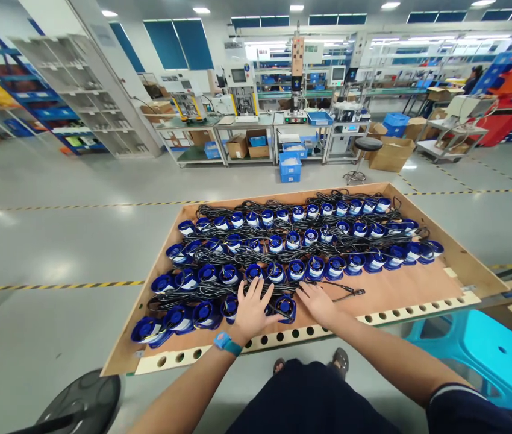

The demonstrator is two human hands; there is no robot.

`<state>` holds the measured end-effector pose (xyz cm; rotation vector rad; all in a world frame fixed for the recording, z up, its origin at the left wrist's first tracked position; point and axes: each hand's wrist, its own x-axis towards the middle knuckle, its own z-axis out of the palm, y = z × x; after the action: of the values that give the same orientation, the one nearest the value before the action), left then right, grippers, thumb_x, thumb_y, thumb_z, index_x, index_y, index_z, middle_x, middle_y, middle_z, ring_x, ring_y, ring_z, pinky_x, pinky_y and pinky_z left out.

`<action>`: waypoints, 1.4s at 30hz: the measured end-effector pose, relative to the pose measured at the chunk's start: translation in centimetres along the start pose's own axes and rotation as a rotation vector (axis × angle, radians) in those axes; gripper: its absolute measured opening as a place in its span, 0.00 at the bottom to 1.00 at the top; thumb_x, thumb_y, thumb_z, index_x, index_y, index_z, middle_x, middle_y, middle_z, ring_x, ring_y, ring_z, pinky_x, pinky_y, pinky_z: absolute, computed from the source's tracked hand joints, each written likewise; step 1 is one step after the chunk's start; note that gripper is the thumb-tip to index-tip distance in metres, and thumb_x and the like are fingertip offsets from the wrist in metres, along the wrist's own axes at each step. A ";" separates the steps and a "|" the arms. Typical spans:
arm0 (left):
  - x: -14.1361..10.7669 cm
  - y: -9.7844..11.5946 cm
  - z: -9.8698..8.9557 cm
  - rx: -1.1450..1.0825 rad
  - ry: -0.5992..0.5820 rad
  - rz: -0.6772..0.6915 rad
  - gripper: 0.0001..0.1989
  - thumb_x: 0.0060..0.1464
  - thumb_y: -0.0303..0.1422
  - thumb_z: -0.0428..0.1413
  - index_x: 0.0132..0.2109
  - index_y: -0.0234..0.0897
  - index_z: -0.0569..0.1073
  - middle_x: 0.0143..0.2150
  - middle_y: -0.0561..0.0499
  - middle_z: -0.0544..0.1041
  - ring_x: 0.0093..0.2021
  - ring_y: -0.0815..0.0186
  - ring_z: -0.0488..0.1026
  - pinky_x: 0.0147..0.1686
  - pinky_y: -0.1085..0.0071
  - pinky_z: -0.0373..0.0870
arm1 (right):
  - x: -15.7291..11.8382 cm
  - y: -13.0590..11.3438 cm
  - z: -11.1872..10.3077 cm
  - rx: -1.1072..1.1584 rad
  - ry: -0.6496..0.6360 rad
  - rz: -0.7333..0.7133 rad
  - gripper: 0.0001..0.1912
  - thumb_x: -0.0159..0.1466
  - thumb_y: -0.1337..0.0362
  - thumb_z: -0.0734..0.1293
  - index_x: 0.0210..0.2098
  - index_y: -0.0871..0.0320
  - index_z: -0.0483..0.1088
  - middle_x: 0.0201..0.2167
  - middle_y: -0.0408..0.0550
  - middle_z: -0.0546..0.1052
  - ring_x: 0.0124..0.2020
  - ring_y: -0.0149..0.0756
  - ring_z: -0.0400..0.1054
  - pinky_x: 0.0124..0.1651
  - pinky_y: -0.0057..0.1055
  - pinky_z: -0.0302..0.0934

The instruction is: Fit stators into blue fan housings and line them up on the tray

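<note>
My left hand (253, 308) is spread, palm down, over the front row of blue round housings with black cords. Its fingertips are at a bundle of black cord (220, 292), and its thumb points toward a blue housing (285, 308) standing between my hands. My right hand (317, 305) lies palm down on the other side of that housing, fingers stretched out and touching the cord. From there a cord end with a dark plug (358, 292) trails to the right over the wooden tray (412, 283). Part of another blue housing (229, 306) is hidden by my left hand.
Several rows of blue housings (296, 269) with coiled cords fill much of the tray. A strip with round holes (418, 310) runs along its front edge. A turquoise plastic stool (500, 349) stands at right, a round black stool (84, 401) at left. Workbenches (247, 120) stand beyond.
</note>
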<state>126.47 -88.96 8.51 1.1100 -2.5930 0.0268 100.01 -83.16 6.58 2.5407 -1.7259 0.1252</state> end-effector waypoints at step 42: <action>1.7 2.5 0.8 0.109 -0.033 0.109 0.39 0.54 0.49 0.64 0.70 0.49 0.63 0.64 0.33 0.70 0.66 0.42 0.64 0.68 0.37 0.51 | -2.0 8.5 1.3 0.029 0.025 0.452 0.11 0.71 0.62 0.64 0.40 0.60 0.76 0.43 0.57 0.74 0.47 0.47 0.65 0.53 0.39 0.56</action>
<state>123.41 -88.54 8.49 1.0115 -2.7071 0.1786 91.42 -84.58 5.14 2.1078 -2.2693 0.2031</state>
